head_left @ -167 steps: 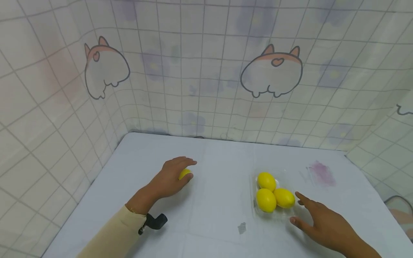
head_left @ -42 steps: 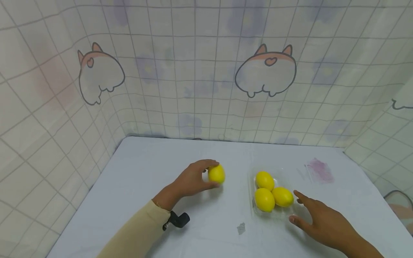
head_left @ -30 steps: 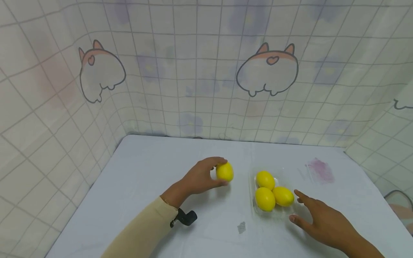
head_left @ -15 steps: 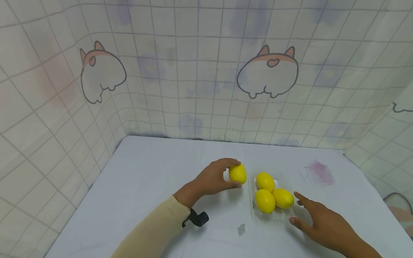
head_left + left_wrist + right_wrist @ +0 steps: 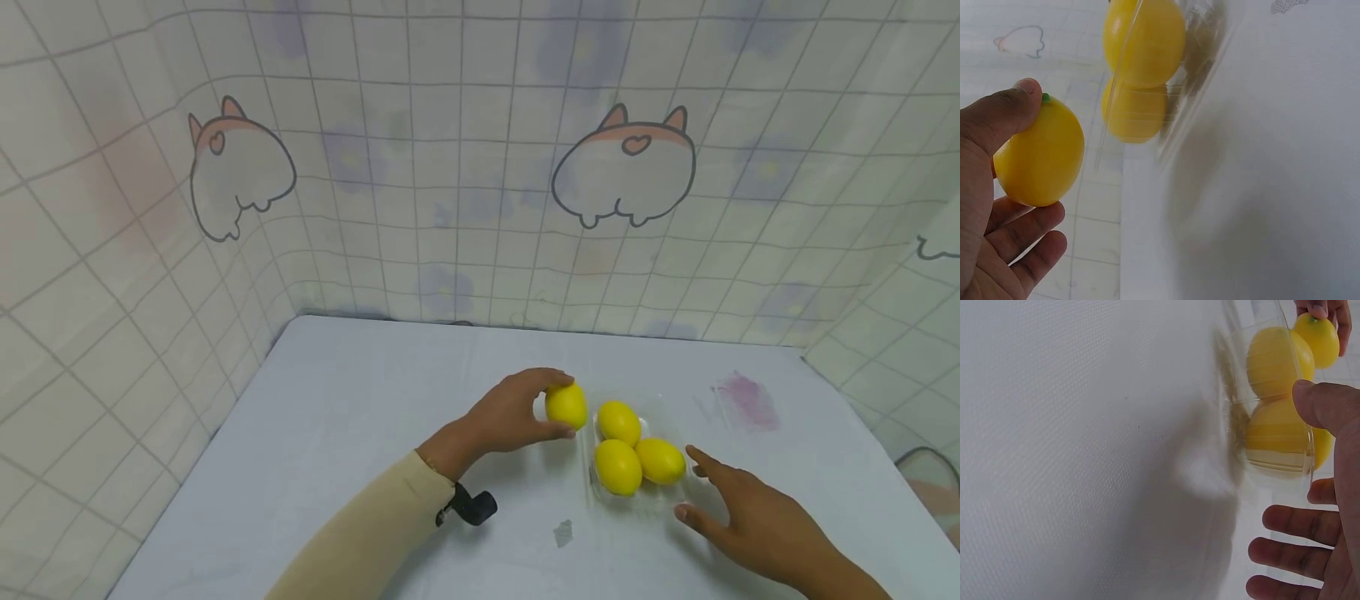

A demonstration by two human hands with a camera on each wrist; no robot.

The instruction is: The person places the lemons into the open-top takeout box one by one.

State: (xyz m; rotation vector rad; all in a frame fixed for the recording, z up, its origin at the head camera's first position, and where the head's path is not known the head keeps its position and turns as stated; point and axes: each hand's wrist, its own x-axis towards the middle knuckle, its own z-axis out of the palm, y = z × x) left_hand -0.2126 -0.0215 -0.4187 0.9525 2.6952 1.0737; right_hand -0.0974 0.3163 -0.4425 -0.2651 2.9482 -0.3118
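My left hand [image 5: 510, 414] pinches a yellow lemon [image 5: 567, 406] between thumb and fingers, just left of a clear plastic box [image 5: 654, 505]. In the left wrist view the held lemon [image 5: 1041, 153] shows a small green stem end by the thumb. Three more lemons sit in the box: one at the back [image 5: 618, 422], another in front [image 5: 618, 467] and a third at the right [image 5: 661, 461]. My right hand [image 5: 757, 517] is beside the box's right side, fingers spread and holding nothing. In the right wrist view its thumb [image 5: 1322, 405] overlaps the box rim.
A white-covered table [image 5: 360, 375] lies under everything, with a pink stain [image 5: 748, 402] at the back right and a grey patch [image 5: 563, 533] near the box. Tile-patterned curtains [image 5: 480, 167] stand behind and at both sides. A black device [image 5: 472, 505] is strapped at the left wrist.
My left hand has taken hold of a lemon from the table's left part and carried it rightward to near the box. The right hand and the box's lemons have stayed in place.
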